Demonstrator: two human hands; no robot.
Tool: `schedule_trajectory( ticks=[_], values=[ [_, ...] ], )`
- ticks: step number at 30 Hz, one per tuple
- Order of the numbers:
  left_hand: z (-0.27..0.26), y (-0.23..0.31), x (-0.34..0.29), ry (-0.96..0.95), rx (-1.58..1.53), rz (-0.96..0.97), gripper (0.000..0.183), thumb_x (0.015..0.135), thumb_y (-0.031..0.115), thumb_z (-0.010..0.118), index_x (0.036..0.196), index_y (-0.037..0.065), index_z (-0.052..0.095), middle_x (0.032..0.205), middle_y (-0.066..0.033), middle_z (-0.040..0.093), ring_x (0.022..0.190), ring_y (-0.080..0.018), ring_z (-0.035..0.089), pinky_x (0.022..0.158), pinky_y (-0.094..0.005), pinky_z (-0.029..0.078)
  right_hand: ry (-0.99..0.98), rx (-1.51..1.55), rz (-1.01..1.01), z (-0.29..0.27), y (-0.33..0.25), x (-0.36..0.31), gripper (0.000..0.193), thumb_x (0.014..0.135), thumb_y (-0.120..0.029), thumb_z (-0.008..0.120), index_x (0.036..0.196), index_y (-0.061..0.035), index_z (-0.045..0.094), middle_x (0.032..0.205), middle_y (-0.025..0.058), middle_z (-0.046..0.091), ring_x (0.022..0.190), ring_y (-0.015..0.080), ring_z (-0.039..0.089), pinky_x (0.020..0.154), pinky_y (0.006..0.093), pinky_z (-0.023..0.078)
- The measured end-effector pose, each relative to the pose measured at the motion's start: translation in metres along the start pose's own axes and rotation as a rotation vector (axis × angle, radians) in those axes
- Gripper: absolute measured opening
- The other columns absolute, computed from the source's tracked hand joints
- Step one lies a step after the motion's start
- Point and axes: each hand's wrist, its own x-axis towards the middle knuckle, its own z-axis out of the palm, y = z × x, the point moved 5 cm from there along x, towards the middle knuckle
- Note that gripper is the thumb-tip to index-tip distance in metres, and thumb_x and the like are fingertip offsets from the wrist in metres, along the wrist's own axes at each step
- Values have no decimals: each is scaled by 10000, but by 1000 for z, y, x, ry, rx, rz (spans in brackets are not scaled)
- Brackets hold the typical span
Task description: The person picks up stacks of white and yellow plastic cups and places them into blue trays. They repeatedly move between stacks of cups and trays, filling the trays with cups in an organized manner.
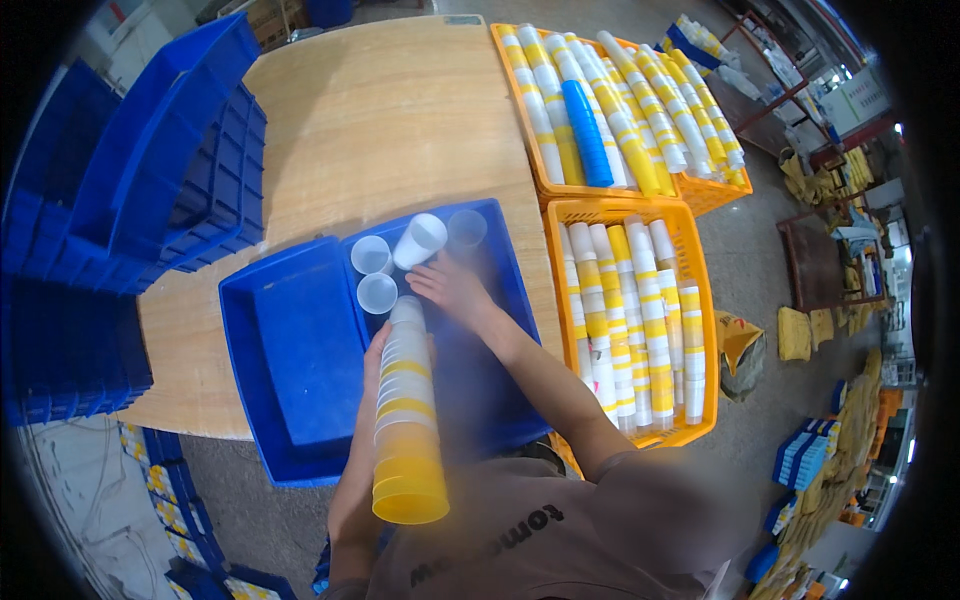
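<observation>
My left hand (376, 352) is wrapped round a long stack of nested plastic cups (405, 400). White and yellow bands run along the stack, and its wide yellow mouth points toward me. Just beyond the stack's narrow end, my right hand (452, 288) has its fingers stretched out beside a tilted white cup (420, 240); whether they touch it I cannot tell. To the left of that cup stand two more white cups, a far one (371, 256) and a nearer one (377, 294). A translucent cup (467, 230) stands at the right. These loose cups are in the right blue bin (515, 300).
Another blue bin (290, 350) adjoins at the left on the wooden table (390, 110). Blue crates (190, 160) are piled at the far left. Two orange crates at the right, one near (700, 400) and one far (540, 170), hold several cup stacks, including a blue one (588, 135).
</observation>
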Motion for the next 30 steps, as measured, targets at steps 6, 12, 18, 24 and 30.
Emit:
schedule_trajectory(
  ticks=[6,12,18,24,30],
  values=[
    [-3,3,-1,48,149,90,619,951,418,621,1241,-93,425,1017,-219,560,862,-290,645,737,-389,600,156,-362,-61,0,-1,-19,623,992,-381,610,1394,64,441,1292,175,587,1158,223,615,938,324,523],
    [-20,-19,-45,233,217,6,632,963,428,598,1227,-124,437,1009,-227,578,823,-308,652,698,-390,605,268,-1304,86,40,9,-13,757,895,-602,618,1258,59,551,1114,225,697,964,352,711,827,462,552],
    [-23,-31,-59,313,312,-44,616,981,463,556,1189,-111,480,975,-211,605,788,-267,662,689,-366,607,27,-1615,23,18,-1,-12,317,890,-189,520,827,38,732,728,150,730,744,294,739,757,411,587],
    [21,-28,-49,180,162,-37,584,988,462,551,1196,-80,487,964,-198,615,785,-250,673,683,-349,611,151,-412,-4,-17,-54,-19,607,1012,-417,524,1273,131,513,1257,256,612,1080,325,655,907,415,555],
    [59,-40,-52,140,236,11,577,1012,473,515,1236,-58,495,984,-192,634,804,-237,696,688,-336,629,328,-402,202,2,-17,-78,715,973,-563,553,1404,-4,440,1348,172,539,1254,321,517,1034,440,432]
  ],
)
